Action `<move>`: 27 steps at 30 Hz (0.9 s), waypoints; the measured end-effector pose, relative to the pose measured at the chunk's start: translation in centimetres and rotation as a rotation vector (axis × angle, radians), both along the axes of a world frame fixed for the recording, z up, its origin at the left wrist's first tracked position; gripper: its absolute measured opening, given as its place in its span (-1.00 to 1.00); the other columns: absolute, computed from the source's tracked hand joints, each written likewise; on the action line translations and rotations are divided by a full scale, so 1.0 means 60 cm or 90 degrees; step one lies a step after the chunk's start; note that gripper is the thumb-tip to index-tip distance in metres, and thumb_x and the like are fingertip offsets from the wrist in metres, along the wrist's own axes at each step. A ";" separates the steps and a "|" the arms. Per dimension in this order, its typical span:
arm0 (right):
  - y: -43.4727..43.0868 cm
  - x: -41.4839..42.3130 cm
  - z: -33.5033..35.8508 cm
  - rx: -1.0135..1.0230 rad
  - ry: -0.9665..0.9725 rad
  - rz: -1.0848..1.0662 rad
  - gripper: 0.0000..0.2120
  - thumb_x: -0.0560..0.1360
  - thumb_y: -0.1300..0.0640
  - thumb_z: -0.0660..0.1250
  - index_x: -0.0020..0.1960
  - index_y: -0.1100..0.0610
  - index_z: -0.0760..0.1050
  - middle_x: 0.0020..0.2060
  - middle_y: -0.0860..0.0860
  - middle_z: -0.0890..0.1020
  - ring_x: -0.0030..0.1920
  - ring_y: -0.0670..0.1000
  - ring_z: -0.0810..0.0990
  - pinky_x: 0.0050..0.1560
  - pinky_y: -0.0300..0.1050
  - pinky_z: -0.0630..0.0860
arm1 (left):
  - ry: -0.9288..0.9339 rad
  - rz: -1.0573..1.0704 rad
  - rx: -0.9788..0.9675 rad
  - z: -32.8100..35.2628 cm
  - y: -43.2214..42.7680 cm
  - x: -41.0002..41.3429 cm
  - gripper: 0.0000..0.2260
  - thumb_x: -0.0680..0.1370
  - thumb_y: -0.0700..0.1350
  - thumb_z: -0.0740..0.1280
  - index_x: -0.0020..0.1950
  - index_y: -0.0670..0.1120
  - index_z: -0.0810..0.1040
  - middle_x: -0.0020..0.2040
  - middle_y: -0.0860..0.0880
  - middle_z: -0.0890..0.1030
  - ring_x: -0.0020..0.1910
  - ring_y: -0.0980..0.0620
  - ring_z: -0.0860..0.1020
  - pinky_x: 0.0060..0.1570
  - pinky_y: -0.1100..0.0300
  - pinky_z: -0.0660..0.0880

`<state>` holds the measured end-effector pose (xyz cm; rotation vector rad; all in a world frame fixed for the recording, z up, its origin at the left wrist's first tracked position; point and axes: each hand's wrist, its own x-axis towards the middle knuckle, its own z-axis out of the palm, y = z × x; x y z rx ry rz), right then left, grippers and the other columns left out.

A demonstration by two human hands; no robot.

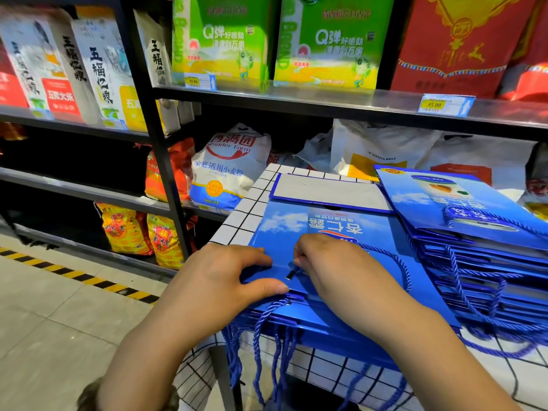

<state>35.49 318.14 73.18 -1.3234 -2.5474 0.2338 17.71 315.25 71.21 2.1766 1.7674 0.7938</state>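
With the left hand (219,280) pressing the bag (281,232) flat under spread fingers, the right hand (332,268), pinching the cord (398,264), should feed its tip squarely through the hole (288,277).

Hands: two, left hand (225,277) and right hand (335,268).
Stacks of flat blue paper bags: two, near stack (281,229) and far stack (474,262) (bags per stack too tightly layered to count).
Blue cord (394,259) looped on the near stack's top: one.
Green boxes, upper shelf: two, left box (222,40) and right box (329,40).
Price tags: two, first tag (200,81) and second tag (444,105).
Flour sack (228,170): one.
Checked tablecloth (246,209): one.
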 end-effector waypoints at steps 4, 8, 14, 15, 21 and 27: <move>-0.003 -0.006 0.012 -0.022 0.038 0.034 -0.92 0.59 0.04 0.09 -0.06 -0.03 0.32 -0.01 -0.06 0.51 -0.02 0.05 0.46 -0.02 -0.02 0.42 | -0.009 0.007 0.003 0.002 -0.002 0.003 -0.31 0.15 0.46 0.07 0.02 0.10 0.64 -0.01 0.17 0.65 0.04 0.26 0.48 -0.02 0.30 0.45; 0.003 -0.008 0.009 -0.040 0.080 0.055 -0.88 0.58 0.04 0.12 -0.02 0.00 0.42 -0.05 -0.04 0.53 -0.01 0.06 0.48 0.03 0.03 0.42 | -0.027 0.025 0.009 0.005 -0.002 0.007 -0.36 0.19 0.45 0.05 -0.04 0.10 0.65 -0.08 0.13 0.67 -0.07 0.20 0.55 -0.02 0.13 0.48; 0.012 0.011 -0.001 -0.116 0.117 0.069 -0.83 0.56 0.08 0.15 0.07 -0.03 0.50 -0.09 -0.20 0.46 0.01 -0.12 0.44 0.10 -0.16 0.39 | -0.022 0.068 0.074 0.000 0.003 0.013 -0.44 0.26 0.43 0.03 -0.18 0.09 0.64 -0.29 0.11 0.64 -0.29 0.14 0.53 -0.29 0.09 0.47; 0.011 0.016 0.002 -0.145 0.117 0.072 -0.81 0.54 0.11 0.18 0.10 -0.04 0.49 -0.10 -0.24 0.43 0.02 -0.16 0.43 0.10 -0.22 0.37 | -0.019 0.071 0.084 -0.002 0.004 0.013 -0.45 0.28 0.42 0.02 -0.20 0.08 0.63 -0.30 0.11 0.63 -0.30 0.14 0.53 -0.30 0.06 0.47; 0.016 0.016 0.004 -0.142 0.023 0.083 -0.70 0.53 0.18 0.17 0.25 0.01 0.42 0.00 -0.14 0.41 0.09 -0.11 0.39 0.15 -0.25 0.32 | 0.011 0.118 0.172 -0.010 0.003 0.024 -0.58 0.41 0.27 0.08 -0.29 0.03 0.58 -0.37 0.10 0.59 -0.37 0.10 0.52 -0.45 0.11 0.45; 0.026 0.012 0.010 -0.129 0.009 0.059 -0.77 0.57 0.14 0.15 0.20 0.01 0.44 0.07 -0.08 0.49 0.11 -0.02 0.44 0.13 -0.11 0.39 | 0.053 0.197 0.269 -0.009 -0.028 0.055 -0.71 0.41 0.11 0.19 -0.38 0.04 0.61 -0.22 0.08 0.66 -0.24 0.03 0.61 -0.13 0.16 0.42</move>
